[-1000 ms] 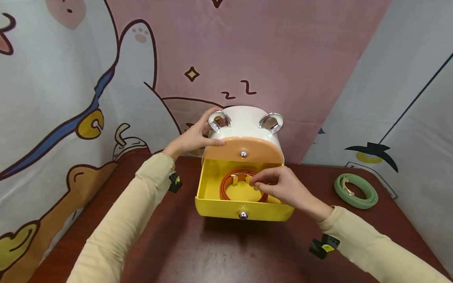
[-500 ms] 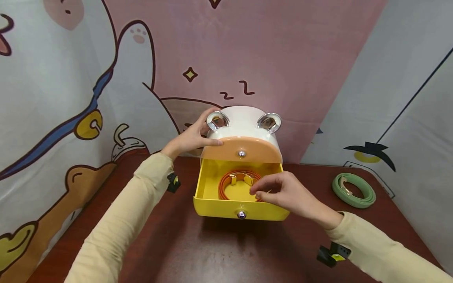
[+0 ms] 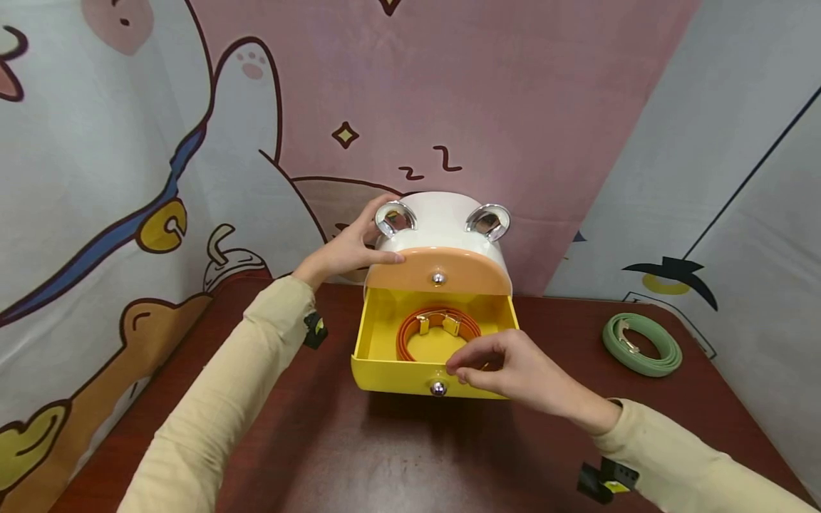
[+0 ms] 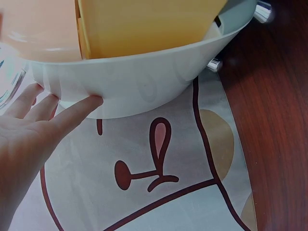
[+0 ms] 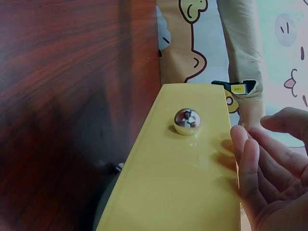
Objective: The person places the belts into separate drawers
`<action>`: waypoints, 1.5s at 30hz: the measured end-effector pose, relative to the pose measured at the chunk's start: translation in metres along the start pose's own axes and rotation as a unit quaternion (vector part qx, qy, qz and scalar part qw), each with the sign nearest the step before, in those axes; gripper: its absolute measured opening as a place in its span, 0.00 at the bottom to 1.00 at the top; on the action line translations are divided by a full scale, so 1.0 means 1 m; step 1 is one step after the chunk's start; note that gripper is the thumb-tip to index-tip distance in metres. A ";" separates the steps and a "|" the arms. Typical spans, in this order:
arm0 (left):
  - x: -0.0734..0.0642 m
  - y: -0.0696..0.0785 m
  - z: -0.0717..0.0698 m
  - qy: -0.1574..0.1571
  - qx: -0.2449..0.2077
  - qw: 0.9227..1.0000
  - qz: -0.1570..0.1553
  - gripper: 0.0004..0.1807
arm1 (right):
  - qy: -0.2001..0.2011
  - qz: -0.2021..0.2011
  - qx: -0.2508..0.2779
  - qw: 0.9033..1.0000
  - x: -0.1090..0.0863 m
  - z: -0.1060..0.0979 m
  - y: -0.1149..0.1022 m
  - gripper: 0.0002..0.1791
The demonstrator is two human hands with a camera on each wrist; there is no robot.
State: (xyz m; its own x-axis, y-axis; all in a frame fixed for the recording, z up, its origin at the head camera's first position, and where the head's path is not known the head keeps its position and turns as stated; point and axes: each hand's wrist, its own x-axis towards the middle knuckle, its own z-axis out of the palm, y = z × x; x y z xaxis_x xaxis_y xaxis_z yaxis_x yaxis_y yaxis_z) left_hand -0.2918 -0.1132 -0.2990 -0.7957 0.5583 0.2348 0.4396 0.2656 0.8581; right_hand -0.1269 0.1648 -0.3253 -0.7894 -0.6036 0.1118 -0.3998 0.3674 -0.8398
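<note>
A white storage box [image 3: 442, 224] with two silver ear shapes stands at mid-table. Its peach upper drawer [image 3: 410, 274] is closed, while the yellow lower drawer [image 3: 391, 376] is pulled out. Inside the yellow drawer lies a coiled orange belt [image 3: 405, 343] with gold-coloured fittings. My left hand [image 3: 346, 249] rests on the box's left side; in the left wrist view its extended fingers touch the white wall. Close to the drawer's front, right of its silver knob [image 5: 187, 121], my right hand [image 3: 522, 370] has loosely bent fingers and holds nothing. Whether it touches the drawer I cannot tell.
A coiled green belt [image 3: 670, 349] with a gold-coloured buckle lies on the dark red-brown table [image 3: 308, 442], right of the box. A printed cartoon cloth [image 3: 545, 107] hangs behind and along the sides.
My right hand has drawn back from above the orange belt, down and toward me, to the drawer's front edge. The left hand keeps its place on the box.
</note>
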 end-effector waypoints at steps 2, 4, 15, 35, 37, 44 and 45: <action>0.000 0.000 0.000 0.000 0.000 1.000 0.000 0.54 | 0.003 0.001 0.002 1.000 0.000 0.001 -0.001 0.07; 0.000 0.000 0.000 0.001 0.000 1.000 -0.003 0.53 | 0.002 0.006 0.006 1.000 -0.001 0.002 -0.002 0.08; 0.001 0.002 0.000 0.003 -0.001 1.000 -0.006 0.53 | -0.015 -0.004 0.052 0.999 -0.010 0.016 0.004 0.09; 0.002 0.004 -0.001 -0.017 -0.006 1.000 0.002 0.54 | 0.002 0.043 0.074 0.996 -0.019 0.058 0.047 0.12; 0.002 0.003 -0.001 -0.014 -0.001 1.000 -0.001 0.54 | 0.007 0.043 0.078 0.996 -0.017 0.059 0.048 0.13; -0.001 0.002 -0.002 -0.017 0.002 1.000 0.006 0.54 | 0.015 0.050 0.112 0.992 -0.013 0.063 0.048 0.15; -0.001 0.002 -0.002 -0.017 0.002 1.000 0.007 0.54 | 0.017 0.051 0.112 0.992 -0.013 0.064 0.048 0.15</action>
State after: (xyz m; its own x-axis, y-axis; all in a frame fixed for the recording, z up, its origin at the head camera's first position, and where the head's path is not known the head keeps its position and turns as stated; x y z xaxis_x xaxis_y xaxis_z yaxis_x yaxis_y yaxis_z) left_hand -0.2911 -0.1150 -0.2965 -0.7747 0.5889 0.2303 0.4516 0.2603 0.8534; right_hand -0.1061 0.1453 -0.4009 -0.8378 -0.5449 0.0344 -0.2055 0.2563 -0.9445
